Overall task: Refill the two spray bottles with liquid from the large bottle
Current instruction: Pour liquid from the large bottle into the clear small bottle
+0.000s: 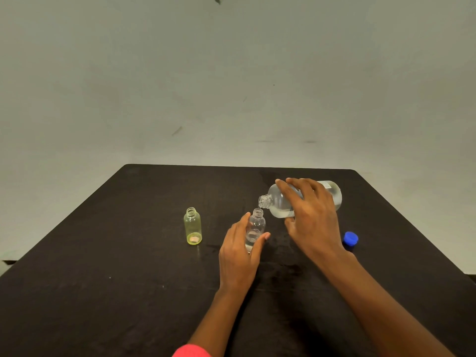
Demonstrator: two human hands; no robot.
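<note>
Clear plastic large bottle, gripped tilted in our right hand, pours into the small clear spray bottle our left hand clasps just beside it; a misaligned neck could cause spillage.

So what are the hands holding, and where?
The right hand holds the big bottle round its body, tipped. The left hand holds the clear bottle by its sides, between thumb and fingers.
</note>
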